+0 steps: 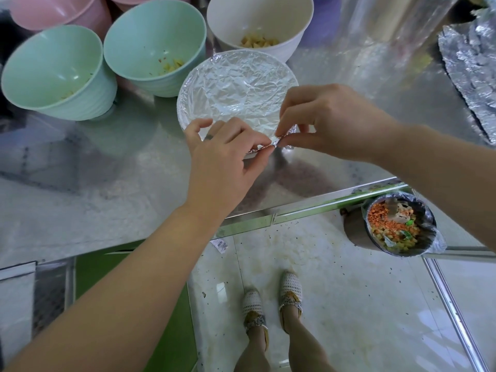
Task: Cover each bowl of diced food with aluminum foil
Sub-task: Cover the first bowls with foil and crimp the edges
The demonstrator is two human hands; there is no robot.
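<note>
So far only the centre bowl (185, 114) wears foil (241, 84), the left hand (222, 154) and right hand (330, 122) pinching its near edge, while two green bowls (53, 73) and a white bowl (257, 25) along the frame's top sit uncovered

No readable text, labels or numbers anywhere in view.

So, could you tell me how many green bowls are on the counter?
2. The left green bowl sits near the left edge; the right green bowl sits beside it, left of the foil-covered bowl. Others may be out of frame.
</note>
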